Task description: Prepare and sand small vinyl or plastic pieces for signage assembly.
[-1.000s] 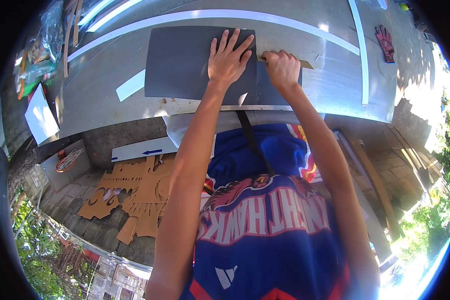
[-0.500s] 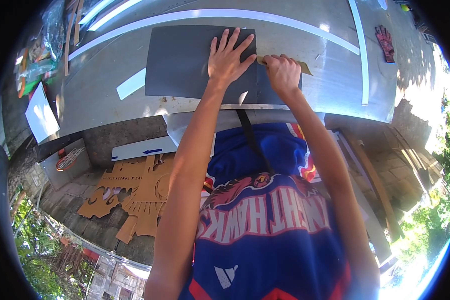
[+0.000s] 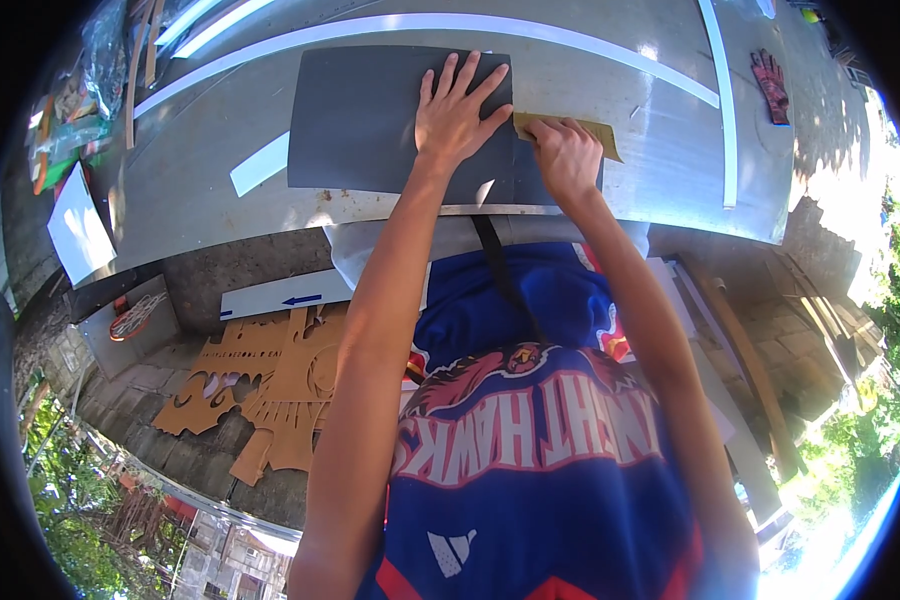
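Note:
A dark grey sheet (image 3: 360,120), perhaps sandpaper, lies on the metal tabletop (image 3: 670,190) in front of me. My left hand (image 3: 457,118) presses flat on it with fingers spread, close to a straight vertical line in the sheet. Right of that line, my right hand (image 3: 568,155) is closed on the sheet's far part. A yellowish-brown face (image 3: 595,135) shows there, seemingly the turned-over underside, and sticks out past my knuckles. Below this hand the grey lower right portion (image 3: 535,180) still lies against the table. My right fingertips are partly hidden.
Long white strips (image 3: 450,22) lie across the far tabletop, with a small white piece (image 3: 260,165) left of the sheet. A reddish glove (image 3: 770,88) rests at the far right. Cut brown cardboard (image 3: 270,375) and a small basketball hoop (image 3: 135,318) are at the lower left.
My right hand has shifted slightly toward me, and more of the yellowish-brown face shows beyond it. My left hand stays pressed on the sheet.

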### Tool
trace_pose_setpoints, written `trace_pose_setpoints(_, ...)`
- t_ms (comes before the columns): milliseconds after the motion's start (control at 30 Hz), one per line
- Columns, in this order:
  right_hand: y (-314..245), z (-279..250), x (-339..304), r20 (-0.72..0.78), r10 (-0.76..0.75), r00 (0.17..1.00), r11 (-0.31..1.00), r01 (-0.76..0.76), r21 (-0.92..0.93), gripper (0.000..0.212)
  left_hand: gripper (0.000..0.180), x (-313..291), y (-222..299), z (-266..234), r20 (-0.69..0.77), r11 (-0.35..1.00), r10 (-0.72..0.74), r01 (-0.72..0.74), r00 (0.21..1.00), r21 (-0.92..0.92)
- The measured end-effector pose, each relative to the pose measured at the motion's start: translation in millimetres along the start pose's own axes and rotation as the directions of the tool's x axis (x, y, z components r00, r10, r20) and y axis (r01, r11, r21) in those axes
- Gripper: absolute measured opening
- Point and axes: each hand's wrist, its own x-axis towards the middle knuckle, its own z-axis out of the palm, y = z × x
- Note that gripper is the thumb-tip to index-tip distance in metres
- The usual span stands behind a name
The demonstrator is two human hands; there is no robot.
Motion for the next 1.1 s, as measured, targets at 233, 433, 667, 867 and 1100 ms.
trace_pose_setpoints(233, -3.5, -1.2, -5.9, -0.017, 0.019, 1.000, 1.000, -0.019, 0.014, 0.014, 0.059, -0.2, -1.2, 1.1, 0.004, 1.000, -0.002, 0.002, 1.000, 0.002)
trace_pose_setpoints(433, -4.6, -1.8, -13.3, -0.018, 0.025, 1.000, 0.999, -0.024, 0.044, 0.015, 0.059, -0.7, -1.7, 1.6, 0.007, 1.000, -0.004, 0.004, 1.000, 0.000)
trace_pose_setpoints(667, -7.6, 1.9, -20.0, -0.108, 0.023, 0.994, 0.998, -0.016, 0.068, 0.006, 0.059, -0.1, -0.2, 1.1, 0.016, 1.000, -0.007, 0.007, 1.000, 0.007)
trace_pose_setpoints(867, -9.1, -0.2, -25.4, -0.101, 0.025, 0.995, 0.996, -0.016, 0.087, 0.006, 0.059, 0.0, -0.9, 1.7, 0.011, 1.000, -0.003, 0.003, 1.000, 0.014)
trace_pose_setpoints(1100, -9.2, -3.0, -35.6, -0.018, 0.040, 0.999, 0.994, -0.038, 0.100, 0.016, 0.058, 0.0, 0.0, 0.2, 0.001, 1.000, 0.000, 0.000, 1.000, 0.004)
